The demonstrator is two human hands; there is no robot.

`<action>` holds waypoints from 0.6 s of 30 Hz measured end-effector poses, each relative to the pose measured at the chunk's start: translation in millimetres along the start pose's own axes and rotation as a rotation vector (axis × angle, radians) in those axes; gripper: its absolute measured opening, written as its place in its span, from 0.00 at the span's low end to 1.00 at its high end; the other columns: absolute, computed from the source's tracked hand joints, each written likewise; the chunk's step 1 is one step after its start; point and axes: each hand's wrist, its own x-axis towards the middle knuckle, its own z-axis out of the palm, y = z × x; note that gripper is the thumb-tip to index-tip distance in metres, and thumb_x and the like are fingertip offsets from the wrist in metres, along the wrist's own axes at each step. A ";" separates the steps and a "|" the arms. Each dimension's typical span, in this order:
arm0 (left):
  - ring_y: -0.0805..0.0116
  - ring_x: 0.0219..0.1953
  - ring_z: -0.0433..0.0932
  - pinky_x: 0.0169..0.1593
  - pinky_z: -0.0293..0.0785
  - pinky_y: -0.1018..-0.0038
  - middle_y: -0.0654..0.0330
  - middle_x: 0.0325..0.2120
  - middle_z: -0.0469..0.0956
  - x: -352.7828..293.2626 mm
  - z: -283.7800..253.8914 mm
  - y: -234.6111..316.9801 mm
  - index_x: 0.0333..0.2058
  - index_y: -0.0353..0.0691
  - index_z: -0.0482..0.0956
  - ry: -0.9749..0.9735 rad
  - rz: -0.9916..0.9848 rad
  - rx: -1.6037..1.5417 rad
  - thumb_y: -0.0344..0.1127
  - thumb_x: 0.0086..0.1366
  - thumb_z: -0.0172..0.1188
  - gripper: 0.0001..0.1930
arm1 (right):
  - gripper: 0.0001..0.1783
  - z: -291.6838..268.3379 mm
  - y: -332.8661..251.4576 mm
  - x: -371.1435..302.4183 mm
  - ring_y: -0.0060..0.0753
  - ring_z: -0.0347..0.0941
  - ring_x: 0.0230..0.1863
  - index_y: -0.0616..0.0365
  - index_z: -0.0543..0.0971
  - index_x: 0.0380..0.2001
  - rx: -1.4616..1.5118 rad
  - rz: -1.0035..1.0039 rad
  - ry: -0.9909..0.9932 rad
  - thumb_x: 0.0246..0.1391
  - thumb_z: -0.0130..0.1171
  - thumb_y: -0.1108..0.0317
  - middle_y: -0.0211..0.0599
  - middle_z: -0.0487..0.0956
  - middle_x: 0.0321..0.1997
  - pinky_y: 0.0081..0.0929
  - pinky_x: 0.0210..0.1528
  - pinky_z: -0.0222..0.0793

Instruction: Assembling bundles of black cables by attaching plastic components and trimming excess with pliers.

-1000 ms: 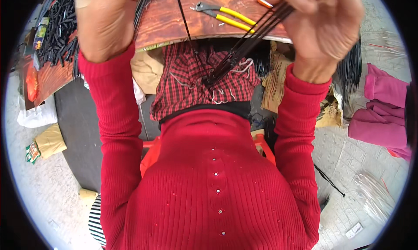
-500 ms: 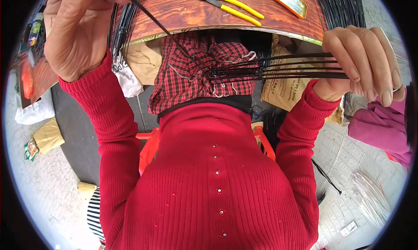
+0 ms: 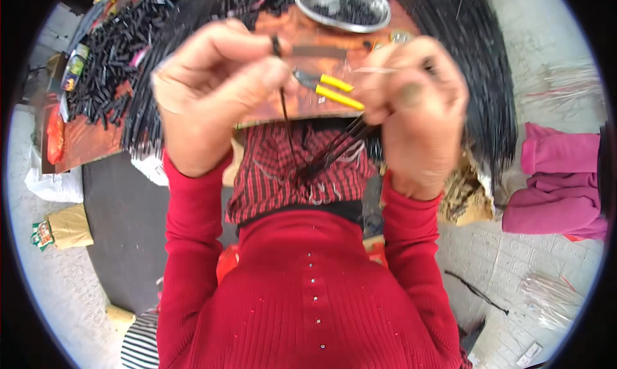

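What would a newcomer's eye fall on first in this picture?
The red ribbed sweater fills the lower middle. Above it, the left hand pinches a thin black strand, and the right hand is beside a strand bundle. Between them in view, yellow-handled pliers lie on the wooden table, with a metal bowl of black pieces near the top edge.

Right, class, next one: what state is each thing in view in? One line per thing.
Left hand: raised, fingertips closed on a dark strand.
Right hand: raised, curled around several dark strands, blurred.
Pliers: lying on the table, yellow handles apart.
Metal bowl: upright, partly filled with small black pieces.
Checked cloth: rumpled.
Magenta cloth: bunched in folds.
White strands: lying in a loose bundle.
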 end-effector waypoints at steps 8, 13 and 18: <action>0.76 0.36 0.78 0.42 0.75 0.80 0.60 0.32 0.79 -1.3 18.9 5.9 0.34 0.30 0.77 0.074 -0.072 0.052 0.20 0.58 0.61 0.05 | 0.03 12.9 14.0 0.9 0.26 0.75 0.33 0.62 0.74 0.31 0.274 0.093 -0.081 0.53 0.57 0.74 0.47 0.80 0.36 0.23 0.39 0.72; 0.76 0.36 0.78 0.42 0.76 0.79 0.60 0.33 0.79 0.2 22.0 13.1 0.33 0.31 0.77 0.081 -0.051 0.099 0.20 0.59 0.61 0.04 | 0.04 13.5 12.4 7.0 0.31 0.77 0.38 0.63 0.75 0.33 0.338 0.124 -0.085 0.53 0.57 0.76 0.47 0.80 0.39 0.27 0.45 0.73; 0.79 0.32 0.74 0.37 0.71 0.84 0.64 0.28 0.73 1.4 28.4 14.9 0.33 0.31 0.78 0.119 -0.042 0.148 0.19 0.58 0.60 0.04 | 0.05 9.2 14.9 8.6 0.30 0.77 0.40 0.62 0.76 0.35 0.348 0.102 -0.079 0.53 0.58 0.76 0.47 0.80 0.41 0.27 0.46 0.73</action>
